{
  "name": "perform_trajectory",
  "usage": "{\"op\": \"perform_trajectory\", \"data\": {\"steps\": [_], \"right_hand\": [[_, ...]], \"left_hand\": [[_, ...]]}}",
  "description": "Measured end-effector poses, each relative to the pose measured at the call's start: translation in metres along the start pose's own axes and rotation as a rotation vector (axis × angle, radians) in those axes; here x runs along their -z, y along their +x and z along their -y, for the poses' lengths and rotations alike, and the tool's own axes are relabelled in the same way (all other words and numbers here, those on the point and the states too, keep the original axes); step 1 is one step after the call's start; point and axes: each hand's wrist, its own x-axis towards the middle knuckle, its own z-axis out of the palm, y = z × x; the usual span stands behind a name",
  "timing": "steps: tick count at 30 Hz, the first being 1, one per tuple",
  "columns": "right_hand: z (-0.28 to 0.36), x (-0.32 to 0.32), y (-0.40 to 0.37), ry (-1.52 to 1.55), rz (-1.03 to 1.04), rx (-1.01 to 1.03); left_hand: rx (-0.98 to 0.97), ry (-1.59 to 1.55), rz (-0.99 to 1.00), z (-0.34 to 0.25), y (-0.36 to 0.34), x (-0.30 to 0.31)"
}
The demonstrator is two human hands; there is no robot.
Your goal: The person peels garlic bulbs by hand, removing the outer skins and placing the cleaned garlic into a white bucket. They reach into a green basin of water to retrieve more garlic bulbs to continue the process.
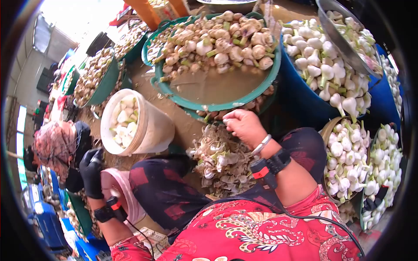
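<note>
My left hand [91, 174], in a black glove, is at the rim of a pink bucket [126, 191]. Its fingers are curled closed, and a small pale bit shows at them that I cannot make out. Inside the bucket is a blurred white shape. My right hand [247, 128], bare with a bangle at the wrist, hovers over a heap of garlic skins [220, 161]. Its fingertips are pinched together near the front rim of a green tub [209, 106]; whatever they hold is too small to name. Unpeeled garlic bulbs [217, 43] lie in murky water in that tub.
A white bucket [161, 130] of peeled garlic stands ahead of my left hand. To the right are a blue barrel [294, 93] heaped with clean bulbs and a basket of garlic [346, 161]. Another person [56, 148] sits close on the left.
</note>
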Motion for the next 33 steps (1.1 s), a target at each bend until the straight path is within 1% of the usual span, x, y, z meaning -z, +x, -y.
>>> {"op": "perform_trajectory", "data": {"steps": [1, 2, 3, 4, 5, 7, 9, 10, 12, 13, 15, 16, 17, 19, 20, 21, 23, 25, 26, 27, 28, 29, 30, 31, 32, 33], "right_hand": [[-0.003, -0.002, 0.001, 0.029, -0.030, 0.024], [-0.001, -0.002, 0.001, 0.018, -0.039, 0.027], [0.001, 0.000, 0.001, 0.010, -0.049, 0.031], [0.002, 0.003, 0.001, -0.019, -0.059, 0.043], [0.003, 0.005, 0.000, -0.052, -0.078, 0.064], [0.009, 0.011, -0.004, -0.116, -0.139, 0.139], [0.014, 0.014, -0.006, -0.095, -0.194, 0.148], [0.018, 0.016, -0.007, -0.103, -0.209, 0.171], [0.022, 0.016, -0.005, -0.068, -0.227, 0.208], [0.026, 0.016, -0.006, -0.065, -0.232, 0.198], [0.026, 0.018, -0.001, -0.087, -0.205, 0.171], [0.028, 0.020, 0.001, -0.074, -0.210, 0.181], [0.030, 0.021, 0.003, -0.076, -0.218, 0.182], [0.031, 0.022, 0.004, 0.012, -0.258, 0.185], [0.028, 0.022, 0.006, 0.083, -0.279, 0.214], [0.026, 0.022, 0.007, 0.221, -0.244, 0.215], [0.038, 0.030, 0.007, 0.396, -0.193, 0.183], [0.051, 0.031, 0.004, 0.750, -0.128, -0.055], [0.054, 0.027, 0.004, 0.879, -0.092, -0.153], [0.060, 0.030, 0.001, 1.032, 0.031, -0.183], [0.055, 0.031, 0.002, 0.966, 0.024, -0.210], [0.045, 0.031, 0.003, 0.900, 0.016, -0.232], [0.035, 0.027, 0.003, 0.918, -0.027, -0.238], [0.030, 0.027, -0.001, 0.955, -0.031, -0.256], [0.029, 0.024, -0.003, 0.994, 0.013, -0.214], [0.027, 0.021, -0.005, 1.031, 0.059, -0.168]], "left_hand": [[-0.072, -0.075, 0.076, -0.027, 0.014, -0.036], [-0.127, -0.114, 0.145, -0.074, 0.018, -0.078], [-0.235, -0.103, 0.284, -0.094, 0.031, -0.115], [-0.342, -0.118, 0.351, -0.098, 0.048, -0.156], [-0.371, -0.170, 0.387, -0.122, 0.057, -0.196], [-0.402, -0.118, 0.459, -0.151, 0.085, -0.263], [-0.658, 0.121, 0.375, -0.173, 0.120, -0.315], [-0.675, 0.115, 0.375, -0.190, 0.135, -0.332], [-0.853, 0.147, 0.297, -0.219, 0.161, -0.361], [-0.832, 0.226, 0.262, -0.227, 0.173, -0.376], [-0.655, 0.401, 0.346, -0.242, 0.181, -0.396], [-0.597, 0.490, 0.357, -0.248, 0.184, -0.403], [-0.604, 0.486, 0.360, -0.247, 0.191, -0.407], [-0.561, 0.166, 0.423, -0.240, 0.205, -0.408], [-0.665, 0.018, 0.328, -0.235, 0.203, -0.406], [-0.775, -0.034, 0.294, -0.244, 0.188, -0.385], [-0.991, -0.045, 0.294, -0.251, 0.148, -0.346], [-0.966, 0.067, 0.454, -0.242, 0.094, -0.320], [-0.963, 0.060, 0.510, -0.231, 0.068, -0.314], [-0.956, 0.050, 0.566, -0.218, 0.046, -0.308], [-0.961, -0.045, 0.620, -0.204, 0.034, -0.302], [-0.946, -0.046, 0.626, -0.196, 0.022, -0.294], [-0.531, -0.503, 0.640, -0.191, 0.010, -0.284], [-0.085, -0.929, 0.608, -0.185, 0.001, -0.276], [-0.116, -0.867, 0.497, -0.173, 0.000, -0.273], [-0.105, -0.870, 0.489, -0.163, -0.005, -0.273]]}}
